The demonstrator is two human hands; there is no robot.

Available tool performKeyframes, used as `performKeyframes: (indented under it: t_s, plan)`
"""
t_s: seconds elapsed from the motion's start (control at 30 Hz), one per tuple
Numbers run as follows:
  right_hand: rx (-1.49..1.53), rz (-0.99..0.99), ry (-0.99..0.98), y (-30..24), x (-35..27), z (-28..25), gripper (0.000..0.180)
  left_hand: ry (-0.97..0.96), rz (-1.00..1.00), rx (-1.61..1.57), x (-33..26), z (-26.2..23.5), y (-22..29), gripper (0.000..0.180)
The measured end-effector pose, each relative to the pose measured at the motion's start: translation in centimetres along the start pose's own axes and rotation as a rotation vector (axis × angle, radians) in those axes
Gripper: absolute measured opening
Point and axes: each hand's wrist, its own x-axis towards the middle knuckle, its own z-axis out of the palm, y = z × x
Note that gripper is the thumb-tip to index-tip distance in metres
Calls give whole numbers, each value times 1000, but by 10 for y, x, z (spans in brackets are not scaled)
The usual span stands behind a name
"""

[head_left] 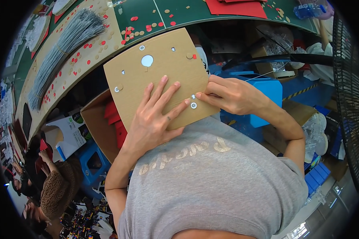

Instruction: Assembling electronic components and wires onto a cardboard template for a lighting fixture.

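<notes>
Green worktable (147,18) curving across the top, strewn with red and tan punched discs (137,28); bundle of grey wires (66,42) lying along its left part, sheet of red paper (237,8) at its upper edge. Grey shirt (211,187) filling the lower middle, lettering across the chest. Black fan grille (351,99) at the right rim. Brown cardboard sheet (159,77) held above the lap, just below the table edge, tilted, pierced with one large round hole (147,60) and several small square and round ones. Open cardboard box (103,127) below left of the sheet, red pieces (117,123) inside. Blue plastic box (263,93) behind the right wrist. Another person in a spotted top (58,187) at lower left. Left hand (151,119) flat on the sheet's face, fingers spread, pressing it from the front. Right hand (233,95) at the sheet's right edge, thumb and forefinger pressed together, pinching something small, too small to tell what. Small silver ring (194,105) set in the sheet just below that pinch, between the two hands
</notes>
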Motion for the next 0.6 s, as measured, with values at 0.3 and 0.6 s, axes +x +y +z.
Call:
performKeyframes:
  t_s: [0.3,0.6]
  plan:
    - [93,23,26,2,-3,-3,48,21,-18,-37,1,3,4,72]
    - [42,-4,7,0,-1,-5,44,7,-21,-33,-2,3,5,73]
